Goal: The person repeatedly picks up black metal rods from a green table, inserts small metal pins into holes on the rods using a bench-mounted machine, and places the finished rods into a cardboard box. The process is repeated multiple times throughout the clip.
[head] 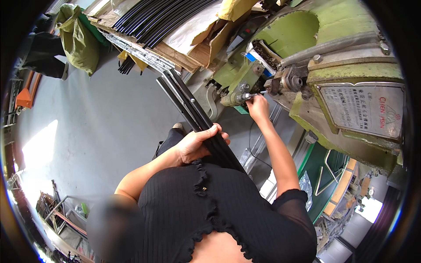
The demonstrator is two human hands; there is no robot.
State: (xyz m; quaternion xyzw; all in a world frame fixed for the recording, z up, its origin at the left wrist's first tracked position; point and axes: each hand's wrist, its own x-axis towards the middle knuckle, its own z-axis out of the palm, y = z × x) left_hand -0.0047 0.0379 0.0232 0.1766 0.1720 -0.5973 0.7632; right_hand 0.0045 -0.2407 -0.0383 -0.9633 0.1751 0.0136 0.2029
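My left hand [200, 141] is wrapped around a bundle of several black metal tubes [184, 102], held slantwise in front of my body. Small holes and a bright fastener show along the tubes. The near ends of the bundle run down past my black top. Out to the right, my right hand [259, 107] reaches up to the working end of a green machine [352, 74]. Its curled fingers meet a slim metal pin [251, 95] at the tip of a round metal holder [233, 99]. What lies between those fingertips is hidden.
Black tubes [164, 19] lie in a row on cardboard [184, 54] at the top. An open box of small dark parts [266, 56] sits by the machine. A yellow-green sack [77, 42] stands upper left, near a person's dark-clothed legs [46, 52]. A cable [251, 144] hangs below my right hand.
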